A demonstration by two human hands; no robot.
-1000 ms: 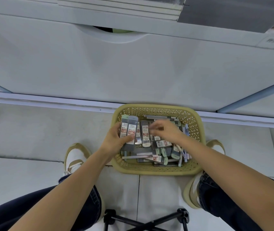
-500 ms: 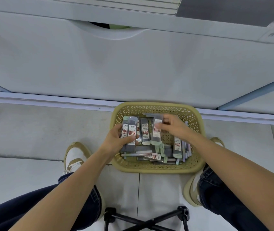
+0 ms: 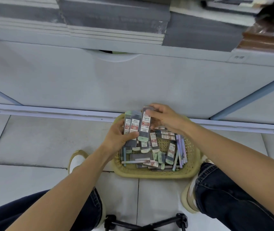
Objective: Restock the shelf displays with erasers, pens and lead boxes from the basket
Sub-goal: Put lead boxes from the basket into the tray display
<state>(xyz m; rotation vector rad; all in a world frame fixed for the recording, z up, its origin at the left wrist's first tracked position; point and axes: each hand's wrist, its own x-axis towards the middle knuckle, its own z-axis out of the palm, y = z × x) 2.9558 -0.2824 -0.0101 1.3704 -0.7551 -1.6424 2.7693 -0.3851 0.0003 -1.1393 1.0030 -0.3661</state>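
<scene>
A tan woven basket (image 3: 156, 174) stands on the floor between my feet, holding several grey lead boxes (image 3: 170, 150) with red-and-white labels and pastel pens (image 3: 181, 150). My left hand (image 3: 118, 139) grips a fan of lead boxes (image 3: 131, 125) above the basket's left side. My right hand (image 3: 164, 117) pinches the top of one more lead box (image 3: 145, 125) and holds it against that fan. No erasers are plainly visible.
A white shelf base (image 3: 133, 84) rises just behind the basket, with a curved cut-out (image 3: 116, 55) near its top. Stacked grey notebooks (image 3: 113, 22) lie on the shelf above. A black tripod (image 3: 146, 222) stands between my knees.
My right hand lifted a lead box out of the basket and brought it left to the bunch in my left hand. Both hands rose, and the view tilted up toward the shelf.
</scene>
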